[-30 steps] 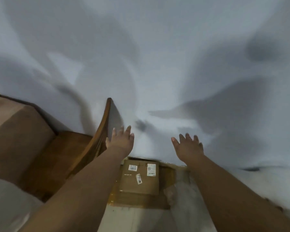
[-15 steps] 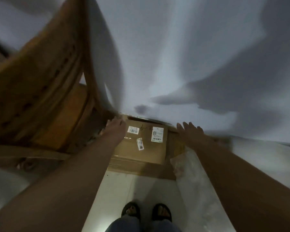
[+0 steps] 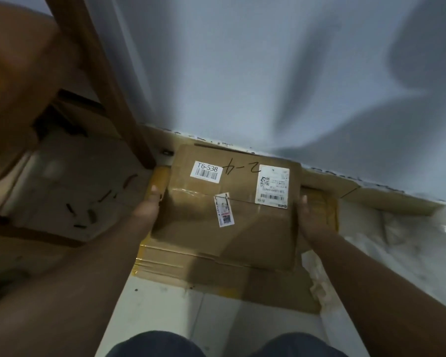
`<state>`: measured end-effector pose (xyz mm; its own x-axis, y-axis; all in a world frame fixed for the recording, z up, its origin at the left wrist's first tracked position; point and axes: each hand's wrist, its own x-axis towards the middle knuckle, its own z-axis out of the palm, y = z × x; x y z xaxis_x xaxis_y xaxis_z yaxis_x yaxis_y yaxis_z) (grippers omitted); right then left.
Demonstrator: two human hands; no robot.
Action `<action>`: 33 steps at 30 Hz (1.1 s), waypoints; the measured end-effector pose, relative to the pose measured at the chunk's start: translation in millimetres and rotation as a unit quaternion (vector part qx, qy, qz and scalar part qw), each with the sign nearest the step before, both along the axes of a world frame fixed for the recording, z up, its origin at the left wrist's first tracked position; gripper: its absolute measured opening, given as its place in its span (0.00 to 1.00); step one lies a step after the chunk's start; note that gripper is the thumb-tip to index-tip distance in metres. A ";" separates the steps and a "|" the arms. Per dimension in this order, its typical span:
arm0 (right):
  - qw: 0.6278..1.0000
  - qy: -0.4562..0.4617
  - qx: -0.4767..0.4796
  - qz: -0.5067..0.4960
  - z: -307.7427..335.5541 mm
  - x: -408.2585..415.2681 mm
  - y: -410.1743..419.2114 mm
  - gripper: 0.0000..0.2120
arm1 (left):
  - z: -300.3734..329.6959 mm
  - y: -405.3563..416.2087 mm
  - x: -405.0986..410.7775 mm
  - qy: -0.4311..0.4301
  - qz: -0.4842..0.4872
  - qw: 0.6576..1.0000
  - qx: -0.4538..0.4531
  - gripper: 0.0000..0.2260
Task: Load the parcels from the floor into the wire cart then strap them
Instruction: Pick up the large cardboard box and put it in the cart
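A brown cardboard parcel (image 3: 245, 228) with white labels, one reading T6-538, lies on top of a larger flattened-looking brown box (image 3: 216, 274) on the floor against the grey wall. My left hand (image 3: 150, 204) is at the parcel's left side, thumb on its upper edge, the other fingers hidden below. At the parcel's right side is my right hand (image 3: 308, 220), thumb up along the edge, fingers hidden behind the box. Both hands clasp the parcel between them. No wire cart shows in the head view.
A wooden chair (image 3: 70, 81) stands at the left, one leg (image 3: 119, 104) coming down close to the parcel's far left corner. Crumpled clear plastic (image 3: 397, 248) lies on the floor at the right. The pale wall (image 3: 268, 73) rises just behind the boxes. My knees (image 3: 216, 343) show below.
I have bent down, so the view dropped from the wall to the floor. Both hands went from spread in the air to the parcel's two sides.
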<state>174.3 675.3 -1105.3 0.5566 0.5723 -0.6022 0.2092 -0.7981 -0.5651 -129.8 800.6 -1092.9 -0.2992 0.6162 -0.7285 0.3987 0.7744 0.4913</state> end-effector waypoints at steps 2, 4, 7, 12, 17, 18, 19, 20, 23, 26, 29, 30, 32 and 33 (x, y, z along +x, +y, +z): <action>0.995 0.052 0.032 -0.073 -26.1 11.4 -3.1 0.42 | -18.7 1.1 -5.0 -0.049 0.027 0.998 -0.002 0.34; 0.982 0.132 0.031 -0.135 -82.4 33.8 -12.0 0.54 | -42.4 6.6 -18.6 -0.068 0.041 0.997 -0.010 0.37; 0.945 0.278 0.049 -0.167 -106.1 33.9 -22.3 0.52 | -46.1 5.9 -26.8 -0.142 0.061 0.986 -0.065 0.30; 0.915 0.361 0.077 -0.162 -59.6 2.5 -13.8 0.35 | -41.7 -4.1 -20.9 -0.187 0.057 0.974 -0.111 0.32; 0.907 0.360 0.105 -0.191 -22.2 13.3 -12.3 0.34 | 5.8 -11.3 -1.6 -0.196 0.070 0.973 -0.104 0.28; 0.904 0.362 0.111 -0.199 -5.7 12.6 -15.9 0.33 | 19.6 -12.5 -1.3 -0.199 0.066 0.973 -0.097 0.29; 0.901 0.359 0.118 -0.213 10.0 12.7 -20.8 0.33 | 36.3 -15.1 0.0 -0.201 0.061 0.973 -0.094 0.30; 0.897 0.360 0.123 -0.223 32.8 12.4 -28.6 0.33 | 60.4 -19.7 0.7 -0.201 0.057 0.973 -0.094 0.30; 0.890 0.375 0.130 -0.225 109.0 18.3 -52.3 0.34 | 142.8 -37.2 5.9 -0.201 0.044 0.975 -0.083 0.23; 0.887 0.378 0.135 -0.230 198.9 27.8 -73.5 0.33 | 235.8 -57.8 16.8 -0.217 0.039 0.972 -0.081 0.20; 0.883 0.373 0.148 -0.245 308.1 40.6 -95.7 0.31 | 332.5 -78.3 28.9 -0.237 0.040 0.967 -0.081 0.21; 0.887 0.358 0.147 -0.252 348.5 47.4 -102.8 0.33 | 370.5 -84.6 34.7 -0.242 0.033 0.966 -0.081 0.22; 0.892 0.343 0.148 -0.255 425.7 58.7 -113.0 0.37 | 442.5 -96.0 46.6 -0.243 0.027 0.967 -0.077 0.21; 0.896 0.339 0.150 -0.246 462.3 64.4 -117.1 0.37 | 474.4 -100.3 51.8 -0.246 0.027 0.966 -0.078 0.20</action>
<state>238.7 558.2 -643.0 0.3516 0.5507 -0.7570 -0.5986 -0.4895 -0.6341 -78.0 700.3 -618.4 0.0779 0.4808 -0.8734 0.1040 0.8673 0.4868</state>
